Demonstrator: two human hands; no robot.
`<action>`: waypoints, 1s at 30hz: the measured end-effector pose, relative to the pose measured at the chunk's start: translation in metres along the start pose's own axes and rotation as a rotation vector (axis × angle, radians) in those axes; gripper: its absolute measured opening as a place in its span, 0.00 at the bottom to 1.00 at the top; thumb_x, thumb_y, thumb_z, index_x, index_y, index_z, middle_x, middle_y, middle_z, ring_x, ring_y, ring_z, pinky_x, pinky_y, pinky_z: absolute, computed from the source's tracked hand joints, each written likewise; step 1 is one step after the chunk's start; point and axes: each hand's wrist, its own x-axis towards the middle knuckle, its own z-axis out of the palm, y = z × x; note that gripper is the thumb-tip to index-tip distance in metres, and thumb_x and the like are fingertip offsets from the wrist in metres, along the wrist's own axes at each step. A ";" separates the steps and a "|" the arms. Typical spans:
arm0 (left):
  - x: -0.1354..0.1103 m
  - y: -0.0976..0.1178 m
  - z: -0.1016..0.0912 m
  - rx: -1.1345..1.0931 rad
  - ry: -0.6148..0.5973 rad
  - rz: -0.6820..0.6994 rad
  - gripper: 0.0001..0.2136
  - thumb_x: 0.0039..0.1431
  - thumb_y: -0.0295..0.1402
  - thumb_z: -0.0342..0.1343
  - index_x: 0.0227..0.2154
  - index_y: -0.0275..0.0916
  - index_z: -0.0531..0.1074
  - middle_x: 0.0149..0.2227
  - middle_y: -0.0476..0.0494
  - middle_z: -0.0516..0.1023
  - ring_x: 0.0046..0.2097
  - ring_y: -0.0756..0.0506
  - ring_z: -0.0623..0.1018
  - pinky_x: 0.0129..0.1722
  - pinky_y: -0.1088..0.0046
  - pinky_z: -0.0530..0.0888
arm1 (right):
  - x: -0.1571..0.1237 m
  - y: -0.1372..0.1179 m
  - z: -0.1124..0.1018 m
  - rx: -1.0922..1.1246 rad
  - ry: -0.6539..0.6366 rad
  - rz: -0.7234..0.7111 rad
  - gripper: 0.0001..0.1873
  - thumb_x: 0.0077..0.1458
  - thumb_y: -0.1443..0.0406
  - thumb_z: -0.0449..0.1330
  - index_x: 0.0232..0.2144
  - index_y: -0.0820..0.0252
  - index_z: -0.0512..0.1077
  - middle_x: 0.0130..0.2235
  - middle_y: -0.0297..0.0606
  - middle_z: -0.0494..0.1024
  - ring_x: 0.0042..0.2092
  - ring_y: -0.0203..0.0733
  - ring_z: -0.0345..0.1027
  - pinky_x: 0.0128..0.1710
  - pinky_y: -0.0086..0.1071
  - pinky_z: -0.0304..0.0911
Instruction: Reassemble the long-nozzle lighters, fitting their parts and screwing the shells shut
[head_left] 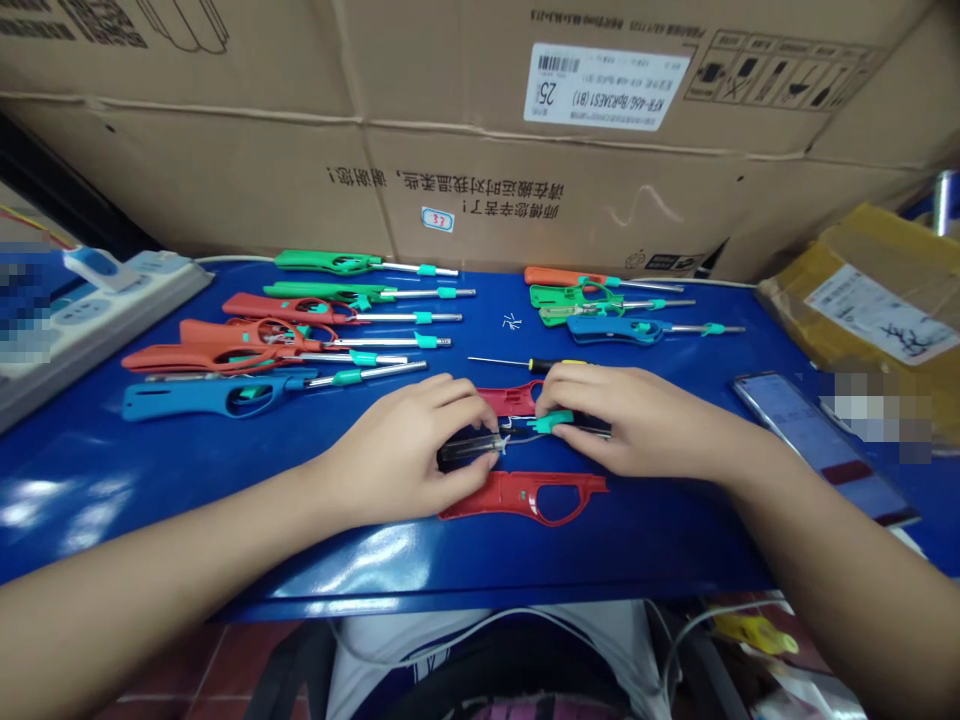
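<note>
- Finished long-nosed lighters lie in two clusters toward the far edge of the blue table (pixel 675 545). The far-left cluster is green, red and a blue lighter (pixel 210 396). The far-right cluster is orange, green and another blue one (pixel 637 328).
- A thin screwdriver (pixel 551 365) with a black and yellow grip lies just beyond the hands, nearly touching the right hand's knuckles.
- A white power strip (pixel 112 300) sits at the left edge, and a phone (pixel 817 440) lies face up near the right edge, just beside the right wrist.
- A taped brown parcel (pixel 862 290) fills the far-right corner, and big cardboard boxes (pixel 225 170) wall off the back.
- The left hand (pixel 409 445) is curled palm-down with its fingertips closed on the left end of a black inner body (pixel 469 447).
- The right hand (pixel 622 420) pinches a teal trigger piece (pixel 553 420) at the other end. Its fingers cover the rest of that end.
- The black inner body lies mid-table, close to the near edge, with its long axis running left to right, roughly parallel to that edge. It is slim, dark and glossy, with a thin wire showing at its middle.
- A red shell half (pixel 525 495) lies just nearer than it, open side up, trigger loop toward the right and its long axis likewise left to right.
- A second red shell half (pixel 514 398) shows between the two hands on the far side, mostly hidden by fingers.
</note>
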 end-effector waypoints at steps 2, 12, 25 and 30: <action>0.000 0.002 -0.002 -0.008 0.017 0.011 0.10 0.63 0.39 0.58 0.42 0.40 0.73 0.40 0.44 0.78 0.43 0.42 0.75 0.42 0.65 0.73 | 0.000 0.000 0.001 0.011 -0.015 -0.022 0.06 0.64 0.65 0.58 0.42 0.55 0.73 0.47 0.38 0.77 0.47 0.43 0.72 0.44 0.36 0.67; -0.004 0.006 0.004 0.058 -0.178 0.281 0.11 0.69 0.38 0.54 0.49 0.41 0.74 0.47 0.43 0.79 0.46 0.43 0.77 0.46 0.65 0.71 | 0.006 0.014 0.012 -0.242 0.046 0.159 0.07 0.67 0.61 0.57 0.41 0.58 0.73 0.43 0.40 0.76 0.42 0.46 0.72 0.36 0.36 0.64; 0.002 -0.017 0.007 0.028 0.031 0.037 0.10 0.67 0.38 0.59 0.46 0.40 0.77 0.45 0.43 0.78 0.45 0.43 0.76 0.44 0.66 0.72 | -0.004 -0.006 -0.013 0.257 0.149 -0.114 0.03 0.63 0.67 0.61 0.35 0.57 0.71 0.38 0.36 0.74 0.40 0.38 0.68 0.42 0.33 0.63; 0.006 -0.027 0.008 -0.023 0.055 0.050 0.09 0.66 0.36 0.61 0.44 0.38 0.78 0.44 0.43 0.79 0.46 0.42 0.75 0.46 0.65 0.71 | -0.002 -0.012 -0.008 0.309 -0.187 -0.120 0.04 0.58 0.69 0.63 0.33 0.58 0.71 0.37 0.32 0.74 0.38 0.35 0.66 0.38 0.30 0.60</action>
